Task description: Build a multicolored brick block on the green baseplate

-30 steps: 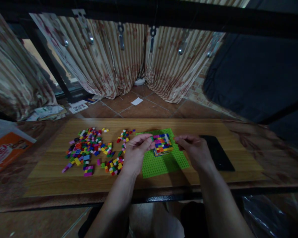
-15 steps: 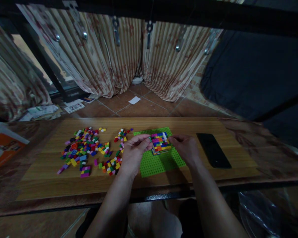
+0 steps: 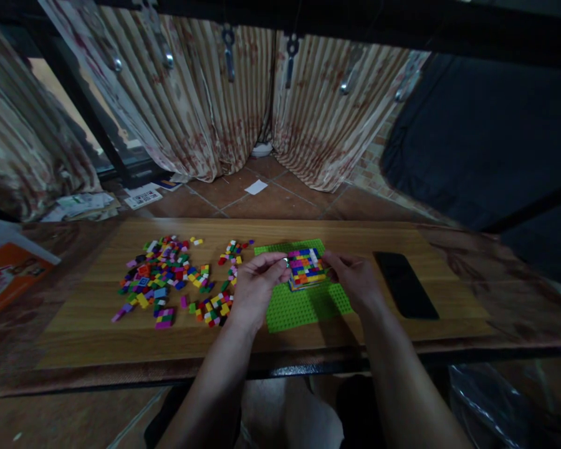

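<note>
A block built of many-coloured toy bricks (image 3: 306, 268) stands on a green studded baseplate (image 3: 287, 310), with a white strip on its top near the right. My left hand (image 3: 256, 287) is at the block's left side, thumb and forefinger pinched on a small pale-green building brick (image 3: 286, 262). On the opposite side, my right hand (image 3: 355, 277) has its fingers drawn together against the block's right edge. Whatever lies between those right fingertips is too small and dark to make out.
Loose bricks (image 3: 168, 268) lie in a wide heap on the left of the wooden board (image 3: 93, 340), with smaller clusters (image 3: 212, 307) nearer the baseplate. A black phone (image 3: 404, 285) lies to the right. An orange and white box (image 3: 14, 268) stands at far left.
The whole view has shifted slightly. Both hands stay at the two sides of the brick block; the small piece at my left fingertips now shows paler.
</note>
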`<state>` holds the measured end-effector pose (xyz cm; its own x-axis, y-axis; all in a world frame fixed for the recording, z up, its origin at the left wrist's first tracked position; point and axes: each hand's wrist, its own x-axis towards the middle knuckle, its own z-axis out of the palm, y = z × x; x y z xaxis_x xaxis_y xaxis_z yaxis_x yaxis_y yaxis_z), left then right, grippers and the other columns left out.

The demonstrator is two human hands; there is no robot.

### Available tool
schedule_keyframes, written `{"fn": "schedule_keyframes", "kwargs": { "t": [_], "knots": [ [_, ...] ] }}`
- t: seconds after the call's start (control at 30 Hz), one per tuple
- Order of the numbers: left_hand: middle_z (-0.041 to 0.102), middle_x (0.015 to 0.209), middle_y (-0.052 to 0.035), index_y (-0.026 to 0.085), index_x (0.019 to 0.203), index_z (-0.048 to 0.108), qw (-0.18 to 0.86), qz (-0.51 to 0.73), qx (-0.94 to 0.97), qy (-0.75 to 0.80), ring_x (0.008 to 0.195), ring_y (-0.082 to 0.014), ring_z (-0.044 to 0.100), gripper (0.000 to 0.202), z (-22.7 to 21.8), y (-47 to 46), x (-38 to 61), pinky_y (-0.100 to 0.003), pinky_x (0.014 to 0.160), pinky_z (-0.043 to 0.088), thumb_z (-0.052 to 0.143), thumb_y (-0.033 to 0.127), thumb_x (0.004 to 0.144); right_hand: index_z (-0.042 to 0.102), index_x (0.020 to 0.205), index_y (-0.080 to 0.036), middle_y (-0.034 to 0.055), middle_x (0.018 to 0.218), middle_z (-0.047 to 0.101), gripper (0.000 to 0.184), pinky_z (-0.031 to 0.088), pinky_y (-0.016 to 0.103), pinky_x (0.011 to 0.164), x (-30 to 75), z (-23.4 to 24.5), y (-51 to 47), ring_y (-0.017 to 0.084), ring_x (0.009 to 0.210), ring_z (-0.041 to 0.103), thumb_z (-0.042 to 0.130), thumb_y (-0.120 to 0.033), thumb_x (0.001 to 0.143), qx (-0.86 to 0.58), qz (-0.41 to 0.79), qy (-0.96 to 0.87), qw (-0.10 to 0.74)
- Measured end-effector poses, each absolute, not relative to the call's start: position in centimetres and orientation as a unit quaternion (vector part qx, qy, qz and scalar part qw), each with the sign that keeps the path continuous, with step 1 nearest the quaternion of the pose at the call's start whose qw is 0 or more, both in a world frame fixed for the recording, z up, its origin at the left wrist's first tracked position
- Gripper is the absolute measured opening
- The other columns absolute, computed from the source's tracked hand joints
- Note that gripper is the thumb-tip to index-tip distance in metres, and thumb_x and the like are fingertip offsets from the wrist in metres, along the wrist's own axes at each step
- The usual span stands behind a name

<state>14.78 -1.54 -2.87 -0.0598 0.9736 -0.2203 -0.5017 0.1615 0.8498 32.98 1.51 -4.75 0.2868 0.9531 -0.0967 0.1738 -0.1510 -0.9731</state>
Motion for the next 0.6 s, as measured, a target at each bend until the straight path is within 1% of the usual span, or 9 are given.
{"fn": "schedule_keyframes", "kwargs": {
  "t": [0.07, 0.13, 0.23, 0.3, 0.43, 0.6],
  "knots": [
    [0.070, 0.072, -0.0018, 0.014, 0.079, 0.074, 0.627, 0.587, 0.274, 0.433, 0.064, -0.0099, 0.064, 0.022, -2.94, -1.50, 14.78, -0.025, 0.069, 0.054, 0.082, 0.023, 0.060, 0.070, 0.060, -0.013, 0.0037, 0.056, 0.065, 0.047, 0.037, 0.024, 0.045, 33.05, -4.59, 1.46, 0.010, 0.045, 0.047, 0.075, -0.060, 0.055, -0.638, 0.422, -0.422, 0.487],
    [0.070, 0.072, -0.0017, 0.014, 0.079, 0.074, 0.627, 0.586, 0.275, 0.434, 0.064, -0.0099, 0.064, 0.023, -3.00, -1.44, 14.77, -0.025, 0.069, 0.054, 0.082, 0.024, 0.060, 0.069, 0.059, -0.014, 0.0031, 0.058, 0.065, 0.043, 0.036, 0.023, 0.045, 33.09, -4.54, 1.41, 0.009, 0.046, 0.046, 0.076, -0.056, 0.054, -0.628, 0.438, -0.417, 0.490],
    [0.070, 0.071, -0.0016, 0.014, 0.078, 0.074, 0.628, 0.586, 0.275, 0.433, 0.064, -0.0097, 0.064, 0.023, -3.03, -1.37, 14.77, -0.024, 0.068, 0.054, 0.083, 0.024, 0.060, 0.069, 0.060, -0.015, 0.0004, 0.054, 0.061, 0.037, 0.035, 0.023, 0.046, 33.07, -4.59, 1.36, 0.010, 0.047, 0.046, 0.078, -0.050, 0.053, -0.618, 0.450, -0.422, 0.487],
    [0.070, 0.071, -0.0015, 0.014, 0.078, 0.074, 0.629, 0.585, 0.274, 0.432, 0.063, -0.0096, 0.064, 0.023, -3.00, -1.37, 14.78, -0.024, 0.067, 0.054, 0.083, 0.024, 0.059, 0.070, 0.062, -0.015, -0.0013, 0.050, 0.058, 0.035, 0.034, 0.023, 0.046, 33.02, -4.65, 1.40, 0.010, 0.047, 0.046, 0.079, -0.048, 0.053, -0.616, 0.450, -0.425, 0.487],
    [0.070, 0.071, -0.0017, 0.014, 0.078, 0.074, 0.625, 0.585, 0.276, 0.436, 0.063, -0.0098, 0.064, 0.023, -2.91, -1.48, 14.81, -0.024, 0.067, 0.054, 0.082, 0.024, 0.060, 0.069, 0.061, -0.014, -0.0015, 0.049, 0.057, 0.038, 0.033, 0.023, 0.044, 32.91, -4.82, 1.63, 0.009, 0.046, 0.044, 0.079, -0.051, 0.053, -0.618, 0.435, -0.438, 0.487],
    [0.070, 0.071, -0.0019, 0.014, 0.078, 0.074, 0.626, 0.583, 0.276, 0.439, 0.063, -0.0102, 0.064, 0.022, -2.86, -1.50, 14.81, -0.026, 0.068, 0.054, 0.082, 0.024, 0.060, 0.069, 0.061, -0.014, -0.0004, 0.050, 0.059, 0.040, 0.036, 0.024, 0.045, 32.90, -5.02, 1.83, 0.010, 0.047, 0.047, 0.078, -0.053, 0.053, -0.620, 0.416, -0.450, 0.489]
  ]
}}
